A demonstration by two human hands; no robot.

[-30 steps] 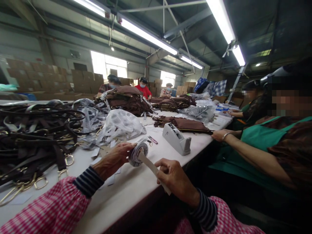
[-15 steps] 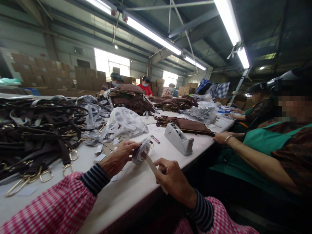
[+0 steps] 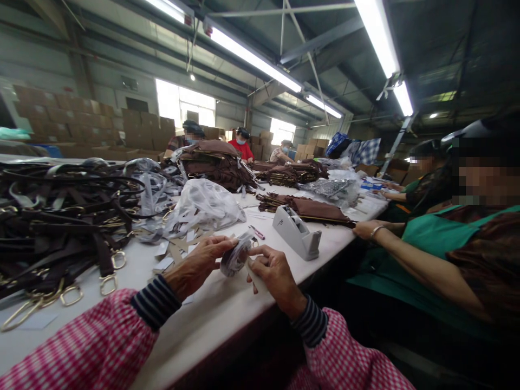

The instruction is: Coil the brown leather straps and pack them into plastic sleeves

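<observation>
My left hand point(image 3: 200, 264) is closed on a coiled strap point(image 3: 234, 260), dark with pale wrapping that looks like plastic, held just above the white table. At the coil's right side, my right hand point(image 3: 276, 276) pinches a pale beige strip point(image 3: 257, 280). The strip runs against the coil, and its upper end is hidden by my fingers. Behind the coil lie small pink-handled snips point(image 3: 257, 233). Under and beyond my left hand are scattered beige and white card pieces point(image 3: 175, 253).
Dark straps with gold buckles point(image 3: 60, 227) are heaped on the left. A clear plastic bag point(image 3: 205, 206) lies mid-table. A grey tape dispenser point(image 3: 298, 235) stands to the right, near brown folded pieces point(image 3: 311, 208). A co-worker in a green apron point(image 3: 426, 238) sits close on my right.
My right hand has moved left and up, up against the coil, bringing the pale strip's loose end in with it. My left hand still holds the coil in nearly the same place.
</observation>
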